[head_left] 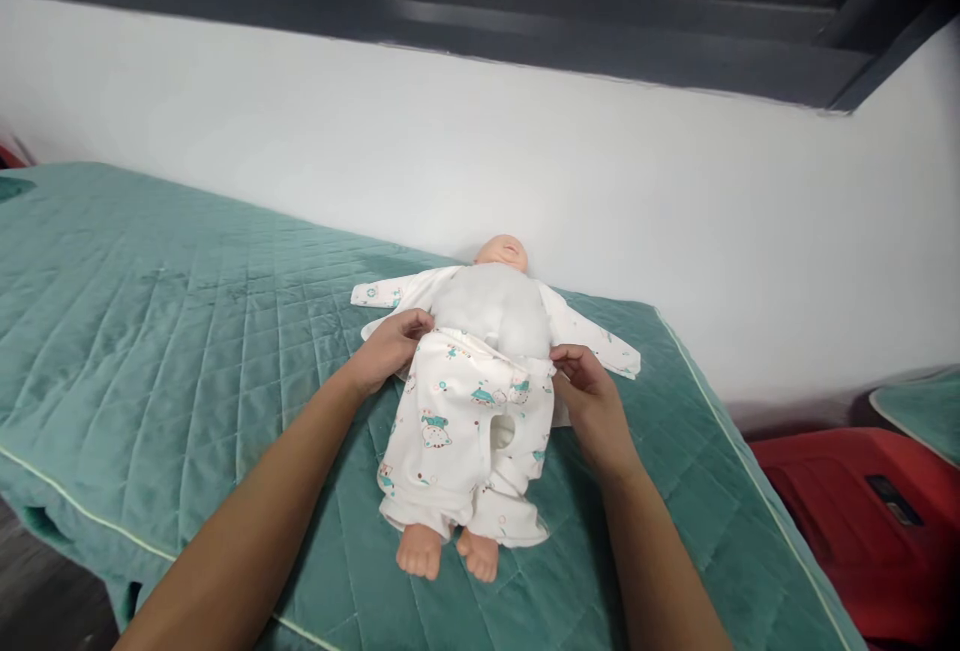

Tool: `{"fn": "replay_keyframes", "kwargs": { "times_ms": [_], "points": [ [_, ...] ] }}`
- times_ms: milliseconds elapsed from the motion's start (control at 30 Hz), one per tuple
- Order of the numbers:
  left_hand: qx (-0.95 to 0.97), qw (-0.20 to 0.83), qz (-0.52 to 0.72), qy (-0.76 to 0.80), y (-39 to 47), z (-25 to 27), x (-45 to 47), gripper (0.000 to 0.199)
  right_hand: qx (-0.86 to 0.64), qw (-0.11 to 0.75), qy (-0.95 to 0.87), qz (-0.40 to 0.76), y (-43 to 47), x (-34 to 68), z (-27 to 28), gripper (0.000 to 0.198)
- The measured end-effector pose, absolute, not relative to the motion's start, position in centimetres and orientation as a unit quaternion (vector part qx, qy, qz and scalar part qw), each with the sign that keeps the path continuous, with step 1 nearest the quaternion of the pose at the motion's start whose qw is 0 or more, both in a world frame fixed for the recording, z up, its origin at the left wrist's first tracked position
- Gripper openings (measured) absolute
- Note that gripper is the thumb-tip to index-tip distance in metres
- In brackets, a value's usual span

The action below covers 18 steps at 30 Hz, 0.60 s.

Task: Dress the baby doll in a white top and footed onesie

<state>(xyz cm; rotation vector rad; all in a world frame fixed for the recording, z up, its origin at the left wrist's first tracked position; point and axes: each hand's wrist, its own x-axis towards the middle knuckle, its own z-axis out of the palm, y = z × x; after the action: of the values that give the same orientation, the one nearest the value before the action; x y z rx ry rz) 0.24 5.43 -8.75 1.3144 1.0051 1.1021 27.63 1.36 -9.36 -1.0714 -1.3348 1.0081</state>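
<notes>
A baby doll (pixel 491 306) lies on its back with its head toward the wall and its bare feet toward me. White printed baby pants (pixel 450 411) cover its legs up to the belly, and a round opening shows at the crotch. A matching shirt (pixel 592 331) lies spread open, its sleeves out to both sides and the pale torso bare. My left hand (pixel 394 346) pinches the waistband at the left hip. At the right hip my right hand (pixel 589 391) pinches the other side of the waistband. Some fingertips are hidden by the cloth.
The doll rests on a green quilted cover (pixel 187 331) over a bed or table, whose right edge runs close by. Behind it rises a white wall (pixel 450 151) below a dark window frame (pixel 525 11) with bars. A red plastic stool or chair (pixel 862 521) stands at the right.
</notes>
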Motion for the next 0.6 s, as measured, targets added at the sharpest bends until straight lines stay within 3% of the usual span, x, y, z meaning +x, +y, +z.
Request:
{"fn": "replay_keyframes", "kwargs": {
  "times_ms": [100, 333, 600],
  "points": [
    [0.538, 0.546, 0.519, 0.379, 5.65, -9.0, -0.22, 0.019, -0.446, 0.545, -0.606, 0.369, 1.33, 27.49, -9.28, 0.016],
    [0.642, 0.49, 0.494, 0.322, 5.43, -8.77, -0.58, 0.015, -0.439, 0.554, -0.668, 0.232, 1.43, 27.22, -9.4, 0.013],
    [0.704, 0.385, 0.454, 0.387, 5.38, -8.79, -0.04, 0.021, -0.512, 0.517, -0.646, 0.232, 2.06, 27.02, -9.34, 0.009]
  ]
}}
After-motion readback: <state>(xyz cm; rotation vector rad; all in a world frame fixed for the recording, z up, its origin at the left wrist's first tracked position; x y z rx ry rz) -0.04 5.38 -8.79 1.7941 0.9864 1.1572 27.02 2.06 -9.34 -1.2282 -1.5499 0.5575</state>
